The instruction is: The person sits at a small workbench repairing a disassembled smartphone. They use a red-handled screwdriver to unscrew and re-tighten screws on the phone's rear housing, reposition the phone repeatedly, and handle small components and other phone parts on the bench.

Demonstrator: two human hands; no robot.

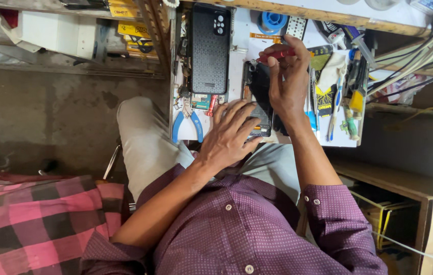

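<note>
An opened phone (258, 97) lies flat on the white table (239, 61) at upper centre of the frame. The left hand (231, 135) rests spread over its lower end, pinning it down. The right hand (287, 76) is closed around a red screwdriver (276, 53), tip at the phone's upper edge. Judged light, thin, stiff and fragile inside; best held by its outer edges. A black phone back cover (209, 48) lies just to its left, blue pliers (187, 125) below that.
</note>
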